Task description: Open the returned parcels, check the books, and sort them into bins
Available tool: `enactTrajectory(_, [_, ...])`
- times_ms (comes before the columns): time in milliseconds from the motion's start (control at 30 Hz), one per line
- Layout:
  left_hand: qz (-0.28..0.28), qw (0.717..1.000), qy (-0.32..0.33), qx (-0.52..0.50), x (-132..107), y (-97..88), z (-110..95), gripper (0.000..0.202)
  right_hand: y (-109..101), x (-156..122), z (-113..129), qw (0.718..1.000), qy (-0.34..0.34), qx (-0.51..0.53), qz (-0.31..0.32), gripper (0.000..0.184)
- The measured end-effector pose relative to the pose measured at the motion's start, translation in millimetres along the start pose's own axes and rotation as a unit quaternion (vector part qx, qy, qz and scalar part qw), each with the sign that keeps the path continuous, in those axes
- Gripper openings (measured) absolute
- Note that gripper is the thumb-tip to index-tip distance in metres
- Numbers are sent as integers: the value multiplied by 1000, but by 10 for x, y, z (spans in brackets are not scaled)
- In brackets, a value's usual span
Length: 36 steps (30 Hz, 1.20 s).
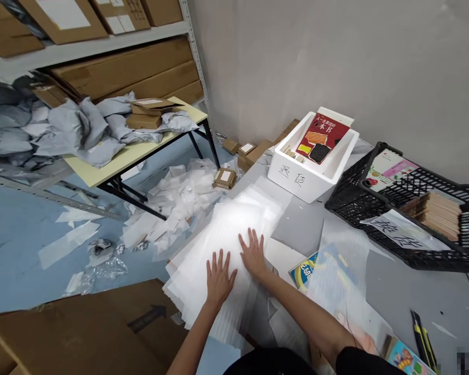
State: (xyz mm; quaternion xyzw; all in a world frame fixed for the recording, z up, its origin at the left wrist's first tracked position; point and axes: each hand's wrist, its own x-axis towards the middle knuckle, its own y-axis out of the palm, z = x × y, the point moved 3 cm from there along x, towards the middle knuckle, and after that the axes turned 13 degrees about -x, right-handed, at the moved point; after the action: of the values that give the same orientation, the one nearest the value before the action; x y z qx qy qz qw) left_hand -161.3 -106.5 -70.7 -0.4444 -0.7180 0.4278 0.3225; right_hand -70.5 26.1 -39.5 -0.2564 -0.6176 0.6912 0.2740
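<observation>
My left hand (220, 278) and right hand (253, 254) lie open and flat on a stack of white foam sheets (226, 229) just beneath them, which seem light, soft and slippery, best pinched at their edges.

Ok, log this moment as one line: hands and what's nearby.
Left hand: flat on white foam sheets | right hand: flat on same sheets | nearby: white foam box, black plastic crate

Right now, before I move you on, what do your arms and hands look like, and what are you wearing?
Your left hand and right hand are bare, with no gloves, rings or watch in sight. The left forearm and right forearm are bare too. A black sleeve shows at the bottom edge.
</observation>
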Motion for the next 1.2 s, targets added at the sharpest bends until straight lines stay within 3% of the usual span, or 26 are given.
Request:
enactTrajectory(100, [14,1000,7,1,123,204,-38,57,201,-156,47,998,-50,9,48,58])
enactTrajectory(200, [21,1000,9,4,227,252,-2,58,246,-98,18,995,-42,22,84,58])
enactTrajectory(333, [30,999,15,5,321,167,28,59,104,13,-62,994,-25,55,95,51])
enactTrajectory(433, [20,1000,17,-6,361,72,-109,59,-87,-230,-386,992,54,106,33,42])
enactTrajectory(500, [20,998,37,-40,357,55,-393,57,-220,-630,-785,978,164,123,-28,41])
enactTrajectory(600, [88,980,91,-154,285,192,-1131,45,-359,-1455,-1494,922,371,79,-77,45])
enactTrajectory(700, [173,952,101,-232,220,467,-1952,34,-370,-2166,-2036,866,499,20,-20,55])
enactTrajectory(800, [212,950,65,-219,291,766,-2513,32,-270,-2496,-2274,849,522,7,80,59])
enactTrajectory(900, [238,953,12,-190,445,1038,-2775,33,-143,-2519,-2261,862,483,19,149,57])
enactTrajectory(1033, [241,955,-19,-173,556,1250,-2949,27,-51,-2479,-2140,873,461,28,160,62])
enactTrajectory(1133, [228,957,-4,-181,570,1217,-3099,24,-47,-2526,-2150,877,462,57,121,60])
enactTrajectory(1200, [211,958,20,-191,597,1079,-3200,29,-71,-2581,-2239,864,490,88,76,63])
